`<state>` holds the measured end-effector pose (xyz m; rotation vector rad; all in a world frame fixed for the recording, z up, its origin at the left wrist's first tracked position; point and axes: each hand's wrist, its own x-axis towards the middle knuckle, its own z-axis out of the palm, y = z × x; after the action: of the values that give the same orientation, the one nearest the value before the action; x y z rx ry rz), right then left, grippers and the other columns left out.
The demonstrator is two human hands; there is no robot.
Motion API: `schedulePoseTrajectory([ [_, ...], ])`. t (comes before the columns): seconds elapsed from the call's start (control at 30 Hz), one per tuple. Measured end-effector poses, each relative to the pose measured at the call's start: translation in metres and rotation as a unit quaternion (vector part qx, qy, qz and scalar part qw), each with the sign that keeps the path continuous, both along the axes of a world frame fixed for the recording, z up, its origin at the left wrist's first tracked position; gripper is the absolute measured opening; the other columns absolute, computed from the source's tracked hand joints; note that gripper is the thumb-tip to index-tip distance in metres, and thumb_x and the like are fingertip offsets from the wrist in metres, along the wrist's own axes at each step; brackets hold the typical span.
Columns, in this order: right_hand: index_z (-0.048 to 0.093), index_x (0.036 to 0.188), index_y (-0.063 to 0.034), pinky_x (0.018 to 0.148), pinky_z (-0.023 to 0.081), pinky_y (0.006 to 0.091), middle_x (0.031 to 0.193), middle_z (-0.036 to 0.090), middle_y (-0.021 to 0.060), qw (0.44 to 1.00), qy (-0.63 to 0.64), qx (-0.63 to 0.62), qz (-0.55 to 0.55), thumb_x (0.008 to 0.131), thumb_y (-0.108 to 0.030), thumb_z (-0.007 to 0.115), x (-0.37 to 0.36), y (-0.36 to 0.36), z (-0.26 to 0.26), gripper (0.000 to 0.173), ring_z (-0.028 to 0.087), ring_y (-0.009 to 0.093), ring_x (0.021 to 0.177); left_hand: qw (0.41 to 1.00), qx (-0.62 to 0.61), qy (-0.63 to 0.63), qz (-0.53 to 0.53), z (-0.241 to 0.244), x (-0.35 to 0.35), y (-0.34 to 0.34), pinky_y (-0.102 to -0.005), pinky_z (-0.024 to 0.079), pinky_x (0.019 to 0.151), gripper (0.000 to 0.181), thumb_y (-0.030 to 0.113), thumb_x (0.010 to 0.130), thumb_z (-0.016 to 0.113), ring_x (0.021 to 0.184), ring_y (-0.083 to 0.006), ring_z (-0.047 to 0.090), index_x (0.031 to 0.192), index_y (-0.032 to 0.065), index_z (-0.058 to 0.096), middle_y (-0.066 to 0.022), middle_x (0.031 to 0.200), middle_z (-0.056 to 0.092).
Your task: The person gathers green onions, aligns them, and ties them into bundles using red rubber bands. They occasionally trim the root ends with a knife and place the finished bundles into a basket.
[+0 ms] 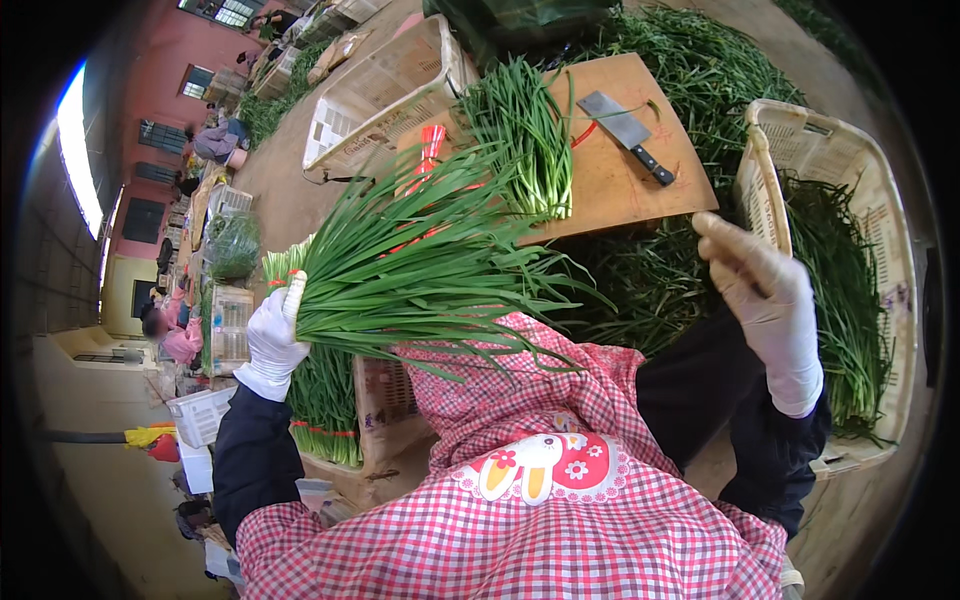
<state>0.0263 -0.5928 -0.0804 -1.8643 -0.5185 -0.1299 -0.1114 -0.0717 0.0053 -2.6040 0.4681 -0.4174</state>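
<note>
My left hand (274,341), in a white glove, grips a bundle of garlic chives (405,262) near its cut ends, where a red band goes round it; the long green leaves fan out to the right. Gloved too, my right hand (765,307) is raised at the right with nothing in it, fingers slightly bent. Between and beyond the hands is a wooden board (600,202). On it lie a loose bunch of chives (536,150), a cleaver (622,131) with a black handle, and red ties (429,150), partly behind the held leaves.
A white plastic crate (772,172) with chives stands at the right. Another crate (382,112) stands beyond the board at the left; a third (386,390) is by my left forearm, near banded chives (326,420). Heaped chives (697,60) lie behind the board. People sit farther left.
</note>
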Motion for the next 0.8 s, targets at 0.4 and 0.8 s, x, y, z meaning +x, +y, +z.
schedulePoseTrajectory([
  [0.4, 0.063, 0.115, -0.0121, 0.077, 0.053, 0.0386, 0.104, 0.067, 0.0131, 0.894, -0.422, 0.137, 0.060, 0.068, -0.017, 0.074, 0.016, 0.177, 0.062, 0.049, 0.064, 0.033, 0.091, 0.987, 0.071, 0.008, -0.143, 0.048, 0.050, -0.049, -0.0357, 0.046, 0.056, 0.070, 0.015, 0.067, 0.071, 0.068, -0.0258, 0.057, 0.134, 0.0090, 0.051, -0.0120, 0.095, 0.059],
  [0.8, 0.069, 0.086, -0.0052, 0.055, 0.048, 0.0344, 0.066, 0.063, 0.0130, 0.978, 0.052, -0.183, -0.083, 0.084, -0.015, 0.065, 0.085, -0.010, -0.095, 0.011, 0.061, 0.026, 0.055, 0.981, 0.074, 0.030, -0.175, 0.059, 0.060, -0.063, -0.0377, 0.048, 0.060, 0.066, 0.015, 0.068, 0.071, 0.073, -0.0297, 0.061, 0.131, 0.0068, 0.051, -0.0158, 0.097, 0.060],
])
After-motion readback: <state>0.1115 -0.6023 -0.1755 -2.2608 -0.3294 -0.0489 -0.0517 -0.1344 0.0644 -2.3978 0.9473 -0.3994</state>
